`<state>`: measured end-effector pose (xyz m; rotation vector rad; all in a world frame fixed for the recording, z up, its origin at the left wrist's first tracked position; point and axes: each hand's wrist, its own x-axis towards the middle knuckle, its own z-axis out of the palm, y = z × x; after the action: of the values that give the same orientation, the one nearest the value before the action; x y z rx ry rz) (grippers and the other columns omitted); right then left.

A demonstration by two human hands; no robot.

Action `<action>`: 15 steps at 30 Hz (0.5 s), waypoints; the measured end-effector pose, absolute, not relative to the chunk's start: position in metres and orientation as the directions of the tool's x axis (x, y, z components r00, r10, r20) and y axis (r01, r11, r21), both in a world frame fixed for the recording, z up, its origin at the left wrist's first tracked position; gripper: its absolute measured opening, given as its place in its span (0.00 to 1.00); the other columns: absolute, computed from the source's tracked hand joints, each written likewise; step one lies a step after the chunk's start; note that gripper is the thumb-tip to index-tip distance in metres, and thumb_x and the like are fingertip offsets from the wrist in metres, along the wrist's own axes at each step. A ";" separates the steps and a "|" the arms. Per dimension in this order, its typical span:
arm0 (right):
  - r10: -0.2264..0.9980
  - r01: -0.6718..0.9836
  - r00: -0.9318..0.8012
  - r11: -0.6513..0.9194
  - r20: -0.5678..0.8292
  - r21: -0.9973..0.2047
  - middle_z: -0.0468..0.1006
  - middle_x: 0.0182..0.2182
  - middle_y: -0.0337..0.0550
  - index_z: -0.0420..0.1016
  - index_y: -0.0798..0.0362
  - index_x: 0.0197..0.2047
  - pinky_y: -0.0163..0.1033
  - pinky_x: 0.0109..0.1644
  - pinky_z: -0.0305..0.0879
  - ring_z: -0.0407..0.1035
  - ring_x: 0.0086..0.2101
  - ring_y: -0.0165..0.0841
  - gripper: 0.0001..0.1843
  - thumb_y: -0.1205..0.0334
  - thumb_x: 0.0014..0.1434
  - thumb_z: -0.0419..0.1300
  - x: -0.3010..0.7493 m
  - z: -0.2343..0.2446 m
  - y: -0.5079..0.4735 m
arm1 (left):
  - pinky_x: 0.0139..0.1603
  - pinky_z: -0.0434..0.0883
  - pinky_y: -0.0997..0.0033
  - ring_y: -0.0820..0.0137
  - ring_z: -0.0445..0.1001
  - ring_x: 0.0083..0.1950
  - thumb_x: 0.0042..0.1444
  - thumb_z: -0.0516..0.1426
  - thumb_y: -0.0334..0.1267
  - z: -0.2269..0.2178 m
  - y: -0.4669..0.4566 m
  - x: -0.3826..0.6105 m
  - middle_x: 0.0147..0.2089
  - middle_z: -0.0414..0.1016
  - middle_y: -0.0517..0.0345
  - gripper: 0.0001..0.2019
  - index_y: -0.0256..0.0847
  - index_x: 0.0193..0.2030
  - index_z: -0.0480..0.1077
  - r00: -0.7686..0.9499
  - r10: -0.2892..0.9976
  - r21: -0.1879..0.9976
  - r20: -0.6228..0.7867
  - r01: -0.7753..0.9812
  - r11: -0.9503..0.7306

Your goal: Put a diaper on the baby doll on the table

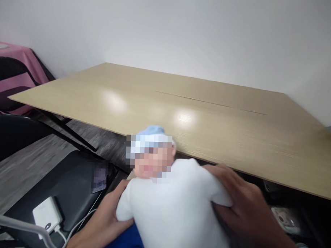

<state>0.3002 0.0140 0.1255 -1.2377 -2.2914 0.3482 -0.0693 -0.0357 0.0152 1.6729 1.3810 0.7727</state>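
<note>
A doll [176, 207] in a white top with a light blue cap sits upright in front of me, just below the near edge of the wooden table [198, 114]. My left hand [108, 216] wraps around its left side under the arm. The doll's right shoulder is gripped by my right hand [241, 202], fingers curled over the white cloth. Blue fabric shows below the white top.
A black chair seat [68, 185] at my left carries a white power bank [47, 215] with a white cable and a dark card-like item [100, 179]. A pink-covered surface [12, 71] stands at far left. White wall behind the table.
</note>
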 end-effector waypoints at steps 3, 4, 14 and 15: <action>0.888 0.796 -0.326 0.443 0.325 -0.412 0.87 0.45 0.39 0.72 0.40 0.63 0.40 0.37 0.74 0.84 0.37 0.42 0.24 0.64 0.64 0.59 0.330 0.137 0.017 | 0.50 0.80 0.67 0.57 0.85 0.53 0.65 0.67 0.43 0.062 0.019 -0.053 0.59 0.84 0.56 0.24 0.52 0.66 0.70 0.377 0.926 0.848 0.029 0.481 -0.223; 0.904 0.827 -0.279 0.398 0.324 -0.398 0.88 0.44 0.39 0.73 0.41 0.61 0.40 0.35 0.73 0.84 0.36 0.42 0.22 0.62 0.64 0.60 0.338 0.137 0.021 | 0.49 0.78 0.67 0.57 0.85 0.53 0.64 0.67 0.43 0.073 0.040 -0.046 0.57 0.85 0.57 0.24 0.51 0.65 0.70 0.400 0.915 0.829 0.061 0.490 -0.269; 0.959 0.922 0.009 0.101 0.282 -0.374 0.90 0.48 0.44 0.76 0.41 0.61 0.47 0.37 0.72 0.85 0.40 0.52 0.24 0.45 0.65 0.63 0.394 0.086 0.085 | 0.44 0.71 0.64 0.57 0.83 0.47 0.58 0.66 0.45 0.095 0.195 -0.004 0.50 0.87 0.54 0.21 0.44 0.58 0.75 0.553 0.825 0.669 0.117 0.570 -0.477; 0.962 0.919 0.016 0.094 0.274 -0.384 0.90 0.49 0.44 0.76 0.41 0.61 0.47 0.38 0.73 0.85 0.42 0.53 0.24 0.44 0.65 0.63 0.396 0.082 0.091 | 0.43 0.71 0.64 0.58 0.83 0.47 0.58 0.65 0.44 0.094 0.204 -0.005 0.50 0.87 0.55 0.21 0.44 0.58 0.75 0.554 0.826 0.649 0.106 0.590 -0.480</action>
<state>0.3955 0.0907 0.0818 -1.8388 -1.9174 0.1234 -0.0049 0.2036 0.0944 2.2345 1.1352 0.5559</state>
